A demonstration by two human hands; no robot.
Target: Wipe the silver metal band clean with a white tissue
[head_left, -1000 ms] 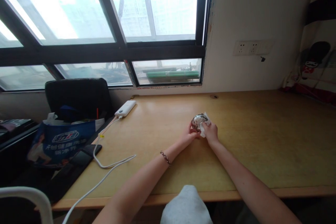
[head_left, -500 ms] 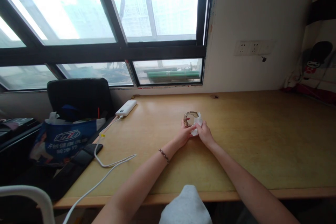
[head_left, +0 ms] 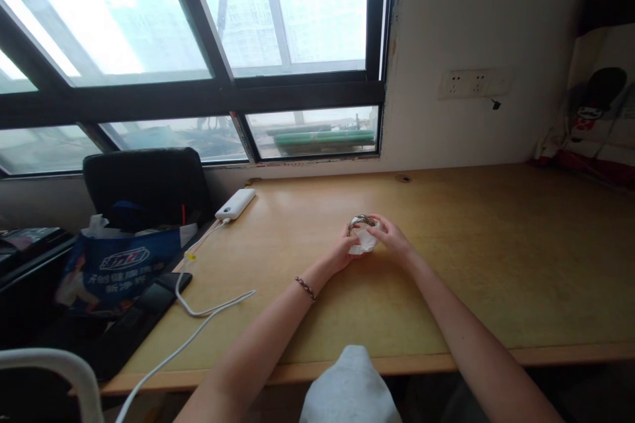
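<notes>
Above the middle of the wooden desk, both hands hold a shiny brown ring-shaped object (head_left: 360, 219); its exact kind is hard to make out. My left hand (head_left: 342, 251) is closed around the ring's left side, thumb toward the inside. A crumpled white tissue (head_left: 366, 242) lies in and below the ring's opening. My right hand (head_left: 395, 239) grips the right side, fingers over the ring's upper right edge and thumb on the tissue. Fingers partly hide the ring's lower and right parts.
A white power bank (head_left: 235, 203) with a white cable (head_left: 218, 309) lies on the desk (head_left: 496, 264) at left. Beyond the left edge are a black chair (head_left: 146, 175) and a blue bag (head_left: 126, 271). A window and wall sockets (head_left: 466, 82) are behind.
My right hand has shifted up and around the ring's right side. The ring has tilted, and the tissue now sits lower, across its opening. My left hand keeps its hold.
</notes>
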